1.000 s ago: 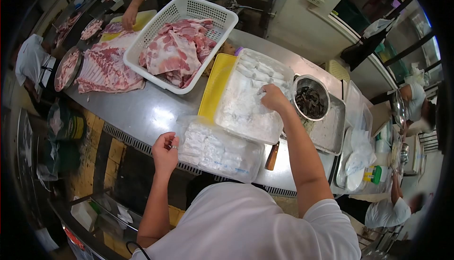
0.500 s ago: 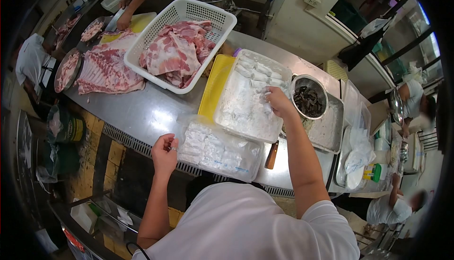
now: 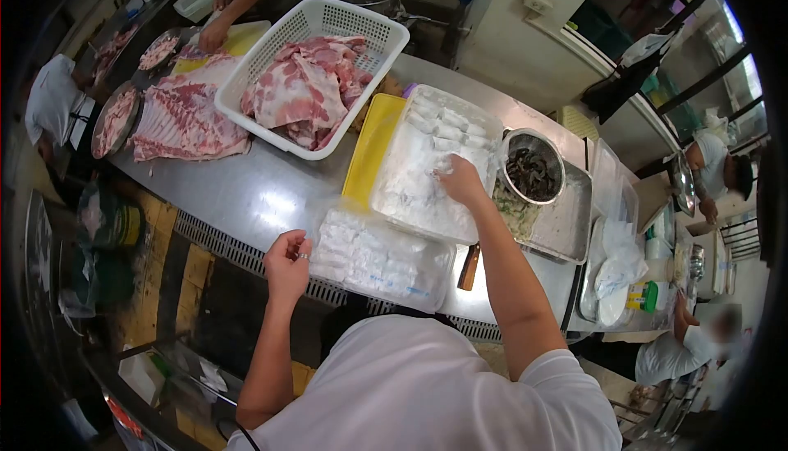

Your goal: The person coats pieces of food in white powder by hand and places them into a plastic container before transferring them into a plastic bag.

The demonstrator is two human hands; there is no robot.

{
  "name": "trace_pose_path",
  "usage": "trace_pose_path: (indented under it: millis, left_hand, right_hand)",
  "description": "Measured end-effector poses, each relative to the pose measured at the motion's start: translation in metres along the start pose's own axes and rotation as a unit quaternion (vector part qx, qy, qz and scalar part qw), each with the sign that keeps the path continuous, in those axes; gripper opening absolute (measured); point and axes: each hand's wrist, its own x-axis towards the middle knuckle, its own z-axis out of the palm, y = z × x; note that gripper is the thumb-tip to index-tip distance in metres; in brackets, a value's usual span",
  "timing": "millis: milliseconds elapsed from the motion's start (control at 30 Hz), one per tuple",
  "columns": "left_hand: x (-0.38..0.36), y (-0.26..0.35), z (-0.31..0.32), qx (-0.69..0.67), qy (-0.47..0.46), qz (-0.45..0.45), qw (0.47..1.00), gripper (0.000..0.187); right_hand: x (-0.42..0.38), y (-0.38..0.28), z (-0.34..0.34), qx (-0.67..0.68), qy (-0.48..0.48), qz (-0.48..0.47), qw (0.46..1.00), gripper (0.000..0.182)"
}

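My right hand [image 3: 458, 178] reaches into a white tray [image 3: 384, 198] of flour-like powder, its fingers bent down at the powder; whether they pinch anything is too small to tell. White-coated pieces [image 3: 447, 132] lie in rows at the tray's far end. A yellow board [image 3: 367, 151] lies partly under that tray. Nearer me is a plastic-covered tray [image 3: 382, 264] of white pieces. My left hand [image 3: 287, 258] hovers at its left edge, fingers curled with the thumb close by; nothing shows in them. Right of the powder tray stands a metal bowl [image 3: 533, 167] of dark pieces.
A white basket [image 3: 310, 154] of raw meat and a slab of ribs [image 3: 185, 123] occupy the left of the steel table. A co-worker's hands [image 3: 215, 34] are at a yellow board behind. A wooden handle [image 3: 469, 268] lies beside the trays. Other people work at right and far left.
My right hand has moved left and slightly down across the powder. My left hand has stayed nearly still. The view has shifted slightly.
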Motion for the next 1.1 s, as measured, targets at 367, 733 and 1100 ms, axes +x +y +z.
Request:
trace_pose_path:
  millis: [367,733,1100]
  left_hand:
    - [-0.001,0.019,0.008,0.025,-0.039,-0.012,0.999,0.014]
    - [0.003,0.024,0.031,0.010,-0.057,0.017,0.998,0.016]
    - [-0.008,0.022,0.026,0.013,-0.057,0.022,0.998,0.018]
  right_hand:
    - [-0.036,-0.008,-0.010,-0.047,-0.065,-0.009,0.997,0.039]
    - [-0.048,0.009,-0.048,-0.017,-0.074,0.045,0.996,0.043]
    - [-0.040,-0.020,-0.016,0.016,-0.132,0.088,0.987,0.060]
